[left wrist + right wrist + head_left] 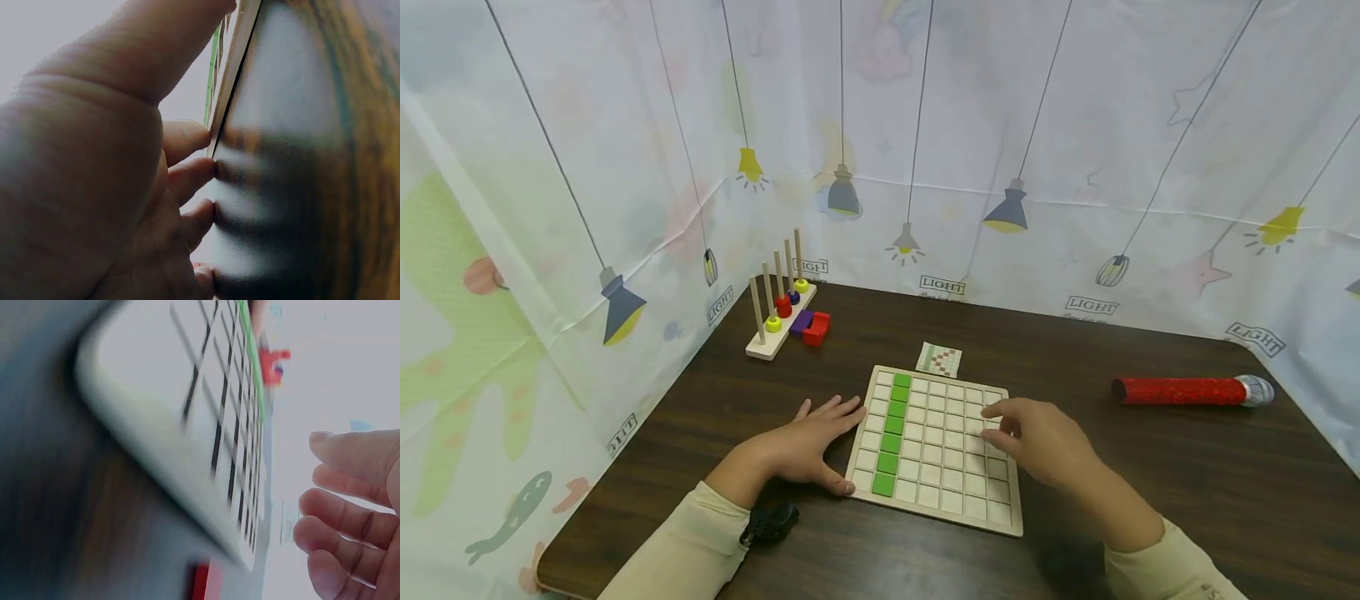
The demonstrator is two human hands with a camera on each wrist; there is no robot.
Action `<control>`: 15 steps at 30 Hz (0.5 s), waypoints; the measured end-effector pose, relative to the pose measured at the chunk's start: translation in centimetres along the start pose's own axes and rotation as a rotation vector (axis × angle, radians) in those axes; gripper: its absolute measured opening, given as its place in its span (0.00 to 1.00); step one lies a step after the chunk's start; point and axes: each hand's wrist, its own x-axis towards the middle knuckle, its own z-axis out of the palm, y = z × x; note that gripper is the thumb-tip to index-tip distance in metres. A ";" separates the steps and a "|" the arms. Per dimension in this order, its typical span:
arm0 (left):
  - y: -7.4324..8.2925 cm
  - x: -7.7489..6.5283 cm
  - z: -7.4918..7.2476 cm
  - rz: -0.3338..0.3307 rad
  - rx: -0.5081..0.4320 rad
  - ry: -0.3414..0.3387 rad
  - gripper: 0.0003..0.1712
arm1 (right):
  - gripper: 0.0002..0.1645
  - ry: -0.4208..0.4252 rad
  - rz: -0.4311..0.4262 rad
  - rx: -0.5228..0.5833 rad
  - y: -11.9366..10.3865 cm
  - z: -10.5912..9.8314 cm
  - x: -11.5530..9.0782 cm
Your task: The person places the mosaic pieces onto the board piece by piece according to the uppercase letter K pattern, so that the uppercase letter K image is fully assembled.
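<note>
A square wooden grid board [951, 482] lies on the dark table, most of its cells pale. Green square tiles [892, 424] run down its second column from the left. My left hand [805, 442] lies spread beside the board, thumb and fingertips against its left edge; in the left wrist view the fingers touch the tabletop next to the board's rim [234, 69]. Over the right-hand columns hovers my right hand [1045, 437], fingers loosely bent. The right wrist view shows nothing between thumb and fingers. Behind the board lies a small pattern card [938, 360] with green and red squares.
At the back left stands a wooden peg rack [765, 350] carrying coloured rings. A red block [816, 330] and a purple block [801, 322] lie beside it. To the right rests a red toy microphone [1180, 391]. Printed cloth [880, 125] hangs behind the table.
</note>
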 end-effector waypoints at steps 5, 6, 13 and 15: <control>-0.1 0.0 0.1 -0.005 0.000 0.000 0.66 | 0.23 -0.003 0.086 -0.013 3.5 -1.0 -0.2; -0.1 0.0 0.1 -0.007 0.002 -0.002 0.66 | 0.24 -0.006 0.101 -0.020 4.2 -1.1 -0.3; -0.1 0.1 0.2 -0.005 0.002 0.001 0.66 | 0.29 -0.034 0.176 -0.131 8.4 -1.9 -0.6; -0.1 0.1 0.1 -0.003 0.002 -0.001 0.66 | 0.30 -0.058 0.199 -0.149 9.2 -2.1 -0.6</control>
